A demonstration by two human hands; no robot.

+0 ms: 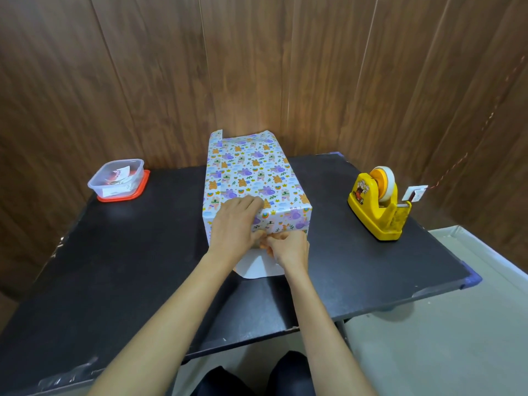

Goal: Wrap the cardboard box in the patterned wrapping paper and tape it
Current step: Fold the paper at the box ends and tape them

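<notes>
The box (pixel 251 172) stands in the middle of the black table (pixel 128 267), covered on top and sides with white paper printed with purple and orange animals. My left hand (pixel 234 224) lies over its near top edge, fingers flat on the paper. My right hand (pixel 287 247) is at the near end face, its fingertips pinching the paper there next to my left thumb. A white flap (pixel 255 267) of the paper's underside lies on the table below both hands. At the far end the paper sticks out past the box, loose.
A yellow tape dispenser (pixel 378 205) with a roll of tape stands at the right of the table. A clear plastic container (pixel 117 178) on a red lid sits at the back left. A wood-panelled wall rises right behind the table.
</notes>
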